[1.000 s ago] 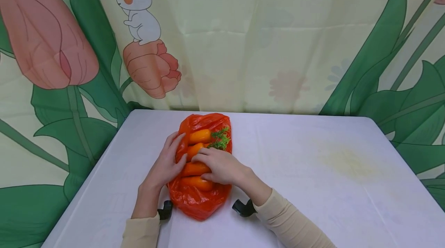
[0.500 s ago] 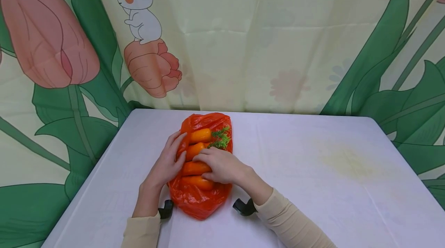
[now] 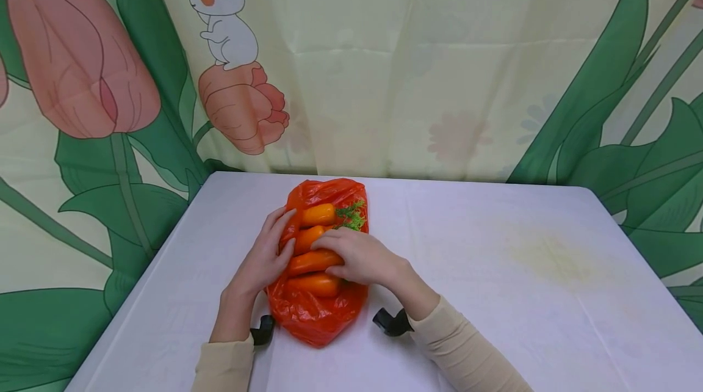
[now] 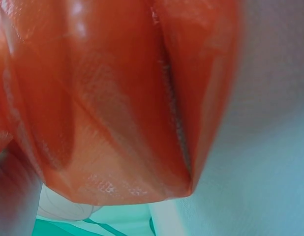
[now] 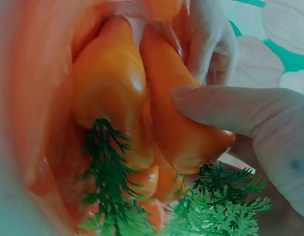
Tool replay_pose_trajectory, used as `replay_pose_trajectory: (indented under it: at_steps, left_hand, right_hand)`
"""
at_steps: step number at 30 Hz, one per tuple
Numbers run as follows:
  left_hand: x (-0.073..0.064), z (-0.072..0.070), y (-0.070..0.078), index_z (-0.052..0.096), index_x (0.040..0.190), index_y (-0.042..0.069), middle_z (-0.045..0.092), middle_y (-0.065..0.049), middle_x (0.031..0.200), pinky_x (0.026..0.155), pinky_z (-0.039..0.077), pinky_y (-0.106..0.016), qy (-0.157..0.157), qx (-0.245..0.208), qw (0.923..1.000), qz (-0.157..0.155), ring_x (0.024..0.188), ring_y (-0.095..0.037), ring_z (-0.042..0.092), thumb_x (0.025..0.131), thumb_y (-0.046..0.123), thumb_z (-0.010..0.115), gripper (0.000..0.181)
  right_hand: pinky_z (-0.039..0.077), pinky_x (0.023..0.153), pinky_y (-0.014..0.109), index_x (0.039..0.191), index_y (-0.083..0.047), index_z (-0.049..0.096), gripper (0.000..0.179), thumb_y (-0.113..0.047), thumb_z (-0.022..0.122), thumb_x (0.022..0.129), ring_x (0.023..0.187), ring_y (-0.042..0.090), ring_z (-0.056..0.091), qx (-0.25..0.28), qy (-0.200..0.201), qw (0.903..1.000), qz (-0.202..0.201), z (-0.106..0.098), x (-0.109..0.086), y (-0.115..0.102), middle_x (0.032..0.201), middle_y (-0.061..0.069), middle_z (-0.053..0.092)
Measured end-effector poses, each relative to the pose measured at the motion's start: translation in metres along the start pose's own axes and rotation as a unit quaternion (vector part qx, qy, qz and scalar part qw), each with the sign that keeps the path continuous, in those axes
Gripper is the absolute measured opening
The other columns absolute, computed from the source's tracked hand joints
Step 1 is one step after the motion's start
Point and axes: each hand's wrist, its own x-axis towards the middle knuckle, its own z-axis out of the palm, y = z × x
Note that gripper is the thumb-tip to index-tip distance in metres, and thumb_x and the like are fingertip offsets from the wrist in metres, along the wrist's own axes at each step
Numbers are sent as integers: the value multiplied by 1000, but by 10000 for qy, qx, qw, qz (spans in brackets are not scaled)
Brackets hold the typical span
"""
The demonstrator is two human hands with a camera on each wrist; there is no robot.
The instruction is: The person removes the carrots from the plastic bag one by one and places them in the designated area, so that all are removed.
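An open red plastic bag (image 3: 315,326) lies on the white table with several orange carrots in a row inside, their green leafy tops toward the right. My left hand (image 3: 267,257) holds the bag's left edge, thumb and fingers spread along it. With my right hand (image 3: 367,256) I grip one carrot (image 3: 309,262) near its leafy end. The right wrist view shows my thumb lying across this carrot (image 5: 164,73), beside another carrot (image 5: 110,73) nearest the bag's wall. Wrinkled red plastic (image 4: 107,98) fills most of the left wrist view.
Black wrist mounts (image 3: 392,323) sit under both forearms, close to the tabletop. The white-covered table (image 3: 483,270) extends to the right of the bag. Behind its far edge hangs a curtain (image 3: 384,74) printed with tulips and a rabbit.
My right hand has shifted slightly right and up, and the carrot in its grip has tilted, its leafy end higher. My left hand and the bag have stayed nearly still.
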Motion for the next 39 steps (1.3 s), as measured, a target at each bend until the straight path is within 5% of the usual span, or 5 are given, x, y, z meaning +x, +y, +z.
replay_pose_trajectory:
  at_steps: [27, 39]
  left_hand:
    - [-1, -1, 1, 36, 156, 12, 25, -8, 159, 108, 40, -51, -20, -33, 9999, -142, 140, -31, 36, 98, 4, 61, 63]
    - [-2, -1, -2, 36, 156, 11, 26, -8, 159, 107, 40, -51, 11, -7, 9999, -146, 139, -32, 36, 98, 3, 61, 63]
  right_hand:
    - [48, 98, 37, 126, -14, 66, 38, -10, 76, 90, 114, 18, 56, 841, 423, 9952, 276, -43, -30, 33, 127, -1, 63]
    - [53, 82, 40, 126, -13, 65, 37, -6, 74, 90, 96, 16, 55, 1232, 949, 9872, 361, -57, -44, 55, 115, -3, 63]
